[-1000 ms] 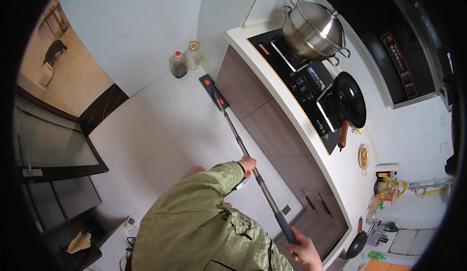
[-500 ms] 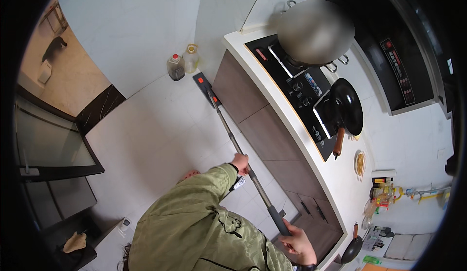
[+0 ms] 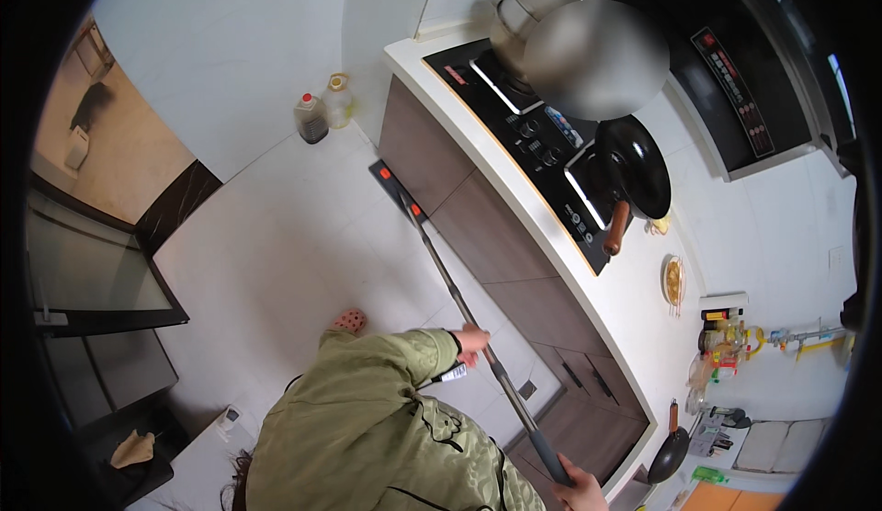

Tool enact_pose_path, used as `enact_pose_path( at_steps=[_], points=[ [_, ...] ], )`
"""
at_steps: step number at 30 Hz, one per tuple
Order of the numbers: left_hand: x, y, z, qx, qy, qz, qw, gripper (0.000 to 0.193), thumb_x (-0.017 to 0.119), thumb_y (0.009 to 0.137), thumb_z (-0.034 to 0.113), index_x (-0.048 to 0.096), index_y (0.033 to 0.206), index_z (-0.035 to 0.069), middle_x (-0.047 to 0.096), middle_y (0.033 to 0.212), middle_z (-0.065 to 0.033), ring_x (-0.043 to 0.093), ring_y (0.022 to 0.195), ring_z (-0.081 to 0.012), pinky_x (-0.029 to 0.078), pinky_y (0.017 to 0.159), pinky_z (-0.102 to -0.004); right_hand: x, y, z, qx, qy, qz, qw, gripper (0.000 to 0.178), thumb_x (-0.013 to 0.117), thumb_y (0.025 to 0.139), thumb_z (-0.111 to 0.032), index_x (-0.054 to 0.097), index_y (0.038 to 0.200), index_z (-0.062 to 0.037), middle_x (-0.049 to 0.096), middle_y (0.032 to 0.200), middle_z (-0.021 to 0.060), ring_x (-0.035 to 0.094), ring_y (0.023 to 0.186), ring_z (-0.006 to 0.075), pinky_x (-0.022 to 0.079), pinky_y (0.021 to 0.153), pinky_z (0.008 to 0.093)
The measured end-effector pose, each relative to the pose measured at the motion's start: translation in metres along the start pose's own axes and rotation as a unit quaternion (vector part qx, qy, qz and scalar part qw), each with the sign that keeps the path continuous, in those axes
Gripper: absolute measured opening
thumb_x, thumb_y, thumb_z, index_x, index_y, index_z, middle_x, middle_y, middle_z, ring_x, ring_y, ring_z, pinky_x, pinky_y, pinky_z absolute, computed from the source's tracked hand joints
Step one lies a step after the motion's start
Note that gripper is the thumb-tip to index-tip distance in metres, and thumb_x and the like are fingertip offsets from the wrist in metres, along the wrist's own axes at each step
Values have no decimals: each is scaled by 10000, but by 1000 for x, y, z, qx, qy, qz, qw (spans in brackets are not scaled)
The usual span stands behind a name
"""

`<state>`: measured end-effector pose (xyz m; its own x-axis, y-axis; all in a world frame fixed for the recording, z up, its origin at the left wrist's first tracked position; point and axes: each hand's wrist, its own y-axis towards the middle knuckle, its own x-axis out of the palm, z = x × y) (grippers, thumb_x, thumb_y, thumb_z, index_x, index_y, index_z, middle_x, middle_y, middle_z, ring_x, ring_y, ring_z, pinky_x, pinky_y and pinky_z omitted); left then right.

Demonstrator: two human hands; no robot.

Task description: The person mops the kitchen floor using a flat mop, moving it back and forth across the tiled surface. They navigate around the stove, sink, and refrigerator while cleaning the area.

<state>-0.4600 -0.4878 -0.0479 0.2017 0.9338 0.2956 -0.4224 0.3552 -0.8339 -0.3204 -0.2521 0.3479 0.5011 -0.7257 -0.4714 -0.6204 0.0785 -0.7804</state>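
Note:
A flat mop (image 3: 453, 286) reaches from the lower right up along the cabinet base, its dark rectangular head (image 3: 401, 196) with orange clips flat on the floor near the cabinet front. My left hand (image 3: 472, 340), coming out of a green sleeve, is wrapped round the middle of the pole. At the grey grip on the pole's top end, my right hand (image 3: 579, 487) is closed too, partly cut off by the picture's lower edge. A pink clog (image 3: 350, 320) with holes shows beside my left sleeve.
Two plastic bottles, one dark with a red cap (image 3: 311, 120) and one yellowish (image 3: 338, 102), stand on the floor by the wall. Brown cabinets (image 3: 514, 235) line the right under a white counter (image 3: 611, 314) with a hob (image 3: 542, 144) and black wok (image 3: 638, 167). A dark-framed glass door (image 3: 101, 263) is at left.
The mop head has been drawn back toward me along the cabinet, away from the bottles. Both hands have moved nearer with the pole. More of the pink clog shows, and the view has shifted slightly.

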Motion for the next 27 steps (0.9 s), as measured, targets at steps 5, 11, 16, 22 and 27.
enact_pose_path(
  at_steps=[5, 11, 16, 22, 27],
  points=[
    [74, -3, 11, 2, -44, -14, 999, 530, 416, 920, 488, 489, 1030, -25, 604, 727, -158, 664, 595, -296, 573, 537, -438, -60, 8, 50, -2, -19, -15, 1000, 178, 651, 776, 2, 637, 953, -2, 524, 599, 0, 455, 421, 88, 323, 378, 244],
    [47, 16, 27, 61, -165, 33, 984, 495, 489, 937, 416, 416, 1148, -26, 617, 898, -179, 671, 697, -309, 578, 633, -460, -91, 95, 12, 80, -18, -59, 995, 679, 726, 737, 43, 498, 1364, -82, 525, 587, -23, 435, 433, 50, 282, 360, 221],
    [36, 36, 60, 85, -183, 5, 979, 541, 500, 940, 388, 368, 1236, -45, 592, 1064, -184, 655, 871, -359, 560, 733, -491, -123, 108, -21, 66, 22, -76, 995, 677, 725, 730, 76, 514, 1352, -88, 540, 616, -36, 428, 448, 30, 255, 368, 192],
    [73, 70, 81, 15, -192, 43, 980, 346, 476, 907, 247, 556, 1015, -72, 637, 944, -220, 653, 850, -341, 560, 746, -440, -136, 119, -5, 92, -43, -102, 990, 717, 719, 732, 75, 486, 1380, -122, 510, 569, -45, 391, 413, 24, 240, 356, 201],
    [136, 80, 91, -24, -157, -163, 974, 363, 417, 925, 258, 592, 1022, -45, 643, 966, -177, 657, 861, -262, 565, 740, -366, -215, 96, 11, 6, -111, -139, 984, 437, 664, 775, -7, 593, 1205, -45, 501, 574, -41, 434, 426, 47, 306, 377, 212]
  ],
)
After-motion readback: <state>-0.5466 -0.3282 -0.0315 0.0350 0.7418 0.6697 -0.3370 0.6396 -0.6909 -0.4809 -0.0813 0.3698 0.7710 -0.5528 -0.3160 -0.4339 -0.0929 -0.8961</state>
